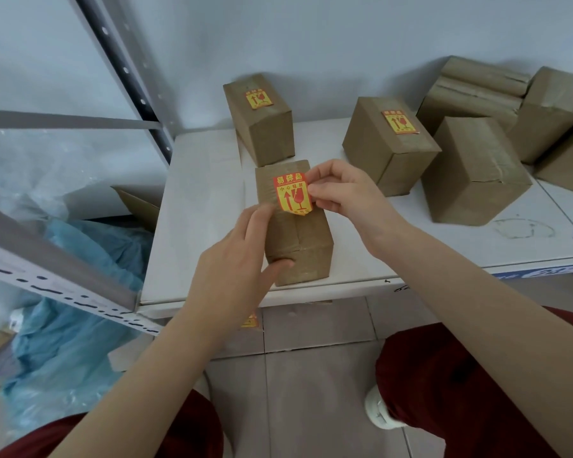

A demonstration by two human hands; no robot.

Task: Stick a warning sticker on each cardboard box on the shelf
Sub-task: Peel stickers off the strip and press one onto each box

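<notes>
A taped cardboard box (306,246) stands at the front of the white shelf (199,226). Over its top I hold a red and yellow warning sticker (291,193). My right hand (344,193) pinches the sticker's right edge. My left hand (245,256) touches the sticker's lower left corner, its thumb lying against the box's front. Two boxes behind carry stickers: one at the back (262,127) and one to the right (391,150). A plain box (473,173) stands further right.
More plain cardboard boxes (477,90) are piled at the back right against the wall. A grey metal shelf upright (129,77) rises at the left, with blue plastic bags (73,325) below it. My red-trousered knees and a tiled floor lie below the shelf edge.
</notes>
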